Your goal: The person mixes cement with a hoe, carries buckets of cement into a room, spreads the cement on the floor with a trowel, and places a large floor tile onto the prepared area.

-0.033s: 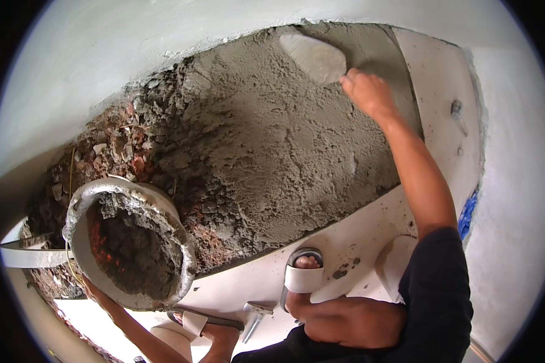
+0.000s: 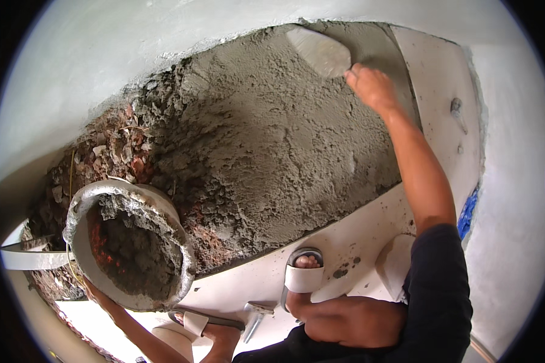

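Observation:
My right hand (image 2: 373, 88) is closed round the handle of a trowel (image 2: 321, 51), whose broad, mortar-smeared blade lies over the wet mortar bed (image 2: 272, 139) near the wall. The mortar is smooth around the blade's right side and rough and lumpy toward the left. At the lower left, a mortar-crusted bucket (image 2: 184, 242) tilts with its mouth toward me, grey mortar inside. My left hand (image 2: 94, 291) holds the bucket low on its outer left side; most of its fingers are hidden behind it.
Broken brick rubble (image 2: 112, 145) shows left of the mortar. Pale tile (image 2: 345, 242) borders its near and right sides, where my sandalled foot (image 2: 304, 272) stands. A metal tool (image 2: 257, 317) lies between my feet. A plastered wall (image 2: 133, 48) curves along the far side.
My right hand and the trowel have shifted slightly right and a little toward the far wall. The bucket and my left hand stay about where they were.

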The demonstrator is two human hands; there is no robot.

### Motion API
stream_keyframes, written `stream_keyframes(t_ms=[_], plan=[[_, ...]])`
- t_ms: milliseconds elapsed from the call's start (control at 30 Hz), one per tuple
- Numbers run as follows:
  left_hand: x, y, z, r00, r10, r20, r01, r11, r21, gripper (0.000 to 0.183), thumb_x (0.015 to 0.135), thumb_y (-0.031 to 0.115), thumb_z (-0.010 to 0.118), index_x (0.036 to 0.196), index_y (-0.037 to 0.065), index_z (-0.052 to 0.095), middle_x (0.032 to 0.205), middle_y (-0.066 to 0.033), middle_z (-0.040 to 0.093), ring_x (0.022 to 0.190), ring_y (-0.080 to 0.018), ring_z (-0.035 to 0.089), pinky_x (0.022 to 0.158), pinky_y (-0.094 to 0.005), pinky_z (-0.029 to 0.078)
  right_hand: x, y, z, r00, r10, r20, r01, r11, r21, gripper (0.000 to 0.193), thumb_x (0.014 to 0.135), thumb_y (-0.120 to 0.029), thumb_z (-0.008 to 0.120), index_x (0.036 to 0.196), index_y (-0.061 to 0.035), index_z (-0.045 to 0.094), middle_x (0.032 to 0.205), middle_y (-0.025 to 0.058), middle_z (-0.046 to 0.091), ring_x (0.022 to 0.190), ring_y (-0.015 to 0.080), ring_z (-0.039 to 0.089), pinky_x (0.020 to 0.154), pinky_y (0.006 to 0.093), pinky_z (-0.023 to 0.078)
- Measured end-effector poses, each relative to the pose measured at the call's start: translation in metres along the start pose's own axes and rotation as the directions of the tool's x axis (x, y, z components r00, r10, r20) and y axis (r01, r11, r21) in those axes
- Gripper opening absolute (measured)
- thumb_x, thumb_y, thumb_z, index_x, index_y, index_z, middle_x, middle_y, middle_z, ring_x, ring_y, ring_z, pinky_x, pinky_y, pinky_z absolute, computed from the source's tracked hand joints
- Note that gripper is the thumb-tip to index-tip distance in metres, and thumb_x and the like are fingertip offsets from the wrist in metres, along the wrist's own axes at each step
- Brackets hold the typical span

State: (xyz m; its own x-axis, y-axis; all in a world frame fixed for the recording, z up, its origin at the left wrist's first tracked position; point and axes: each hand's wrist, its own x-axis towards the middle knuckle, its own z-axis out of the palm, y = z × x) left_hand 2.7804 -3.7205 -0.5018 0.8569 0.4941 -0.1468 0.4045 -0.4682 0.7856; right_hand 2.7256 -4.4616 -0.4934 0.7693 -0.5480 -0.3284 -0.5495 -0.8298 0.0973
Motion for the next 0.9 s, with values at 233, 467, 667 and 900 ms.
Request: stream_keyframes(t_ms=[233, 467, 667, 900], plan=[[0.002, -0.01, -0.006, 1.0, -0.008, -0.009, 0.008, 1.0, 0.021, 0.053, 0.098, 0.039, 0.045, 0.131, -0.001, 0.053, 0.122, -0.0156, 0.058, 0.105, -0.0255, 0.057, 0.091, -0.0381, 0.046, 0.029, 0.031, 0.024, 0.992, 0.022, 0.124, -0.033, 0.995, 0.092, 0.044, 0.098, -0.04, 0.039, 0.119, -0.008, 0.061, 0.117, 0.0154, 0.064, 0.108, 0.0325, 0.061, 0.093, 0.0449, 0.048], [0.003, -0.01, -0.007, 1.0, -0.008, -0.016, 0.009, 0.999, 0.047, 0.053, 0.099, 0.039, 0.044, 0.132, -0.001, 0.053, 0.123, -0.0159, 0.057, 0.107, -0.0259, 0.056, 0.092, -0.0383, 0.045, 0.031, 0.08, 0.007, 0.949, 0.315, 0.005, -0.314, 0.948, -0.042, 0.048, 0.097, -0.041, 0.039, 0.127, -0.0078, 0.057, 0.124, 0.0154, 0.061, 0.115, 0.0323, 0.058, 0.099, 0.0439, 0.044], [0.004, -0.013, -0.004, 1.0, -0.01, -0.014, 0.011, 0.996, 0.084, 0.052, 0.099, 0.038, 0.044, 0.132, -0.001, 0.052, 0.125, -0.0161, 0.056, 0.108, -0.0262, 0.055, 0.093, -0.0384, 0.044, 0.035, 0.091, 0.034, 0.98, 0.025, 0.197, -0.046, 0.993, 0.105, 0.055, 0.095, -0.047, 0.041, 0.127, -0.0052, 0.056, 0.131, 0.0157, 0.056, 0.12, 0.0325, 0.054, 0.099, 0.0455, 0.043], [0.0, -0.013, -0.006, 0.999, -0.006, -0.035, 0.009, 0.997, 0.075, 0.052, 0.099, 0.038, 0.044, 0.133, -0.001, 0.052, 0.127, -0.0164, 0.055, 0.11, -0.0265, 0.055, 0.095, -0.0386, 0.044, 0.027, 0.134, 0.008, 0.91, 0.415, -0.012, -0.413, 0.906, 0.095, 0.054, 0.092, -0.047, 0.043, 0.114, -0.001, 0.059, 0.122, 0.0194, 0.059, 0.113, 0.0349, 0.057, 0.095, 0.0475, 0.043]])
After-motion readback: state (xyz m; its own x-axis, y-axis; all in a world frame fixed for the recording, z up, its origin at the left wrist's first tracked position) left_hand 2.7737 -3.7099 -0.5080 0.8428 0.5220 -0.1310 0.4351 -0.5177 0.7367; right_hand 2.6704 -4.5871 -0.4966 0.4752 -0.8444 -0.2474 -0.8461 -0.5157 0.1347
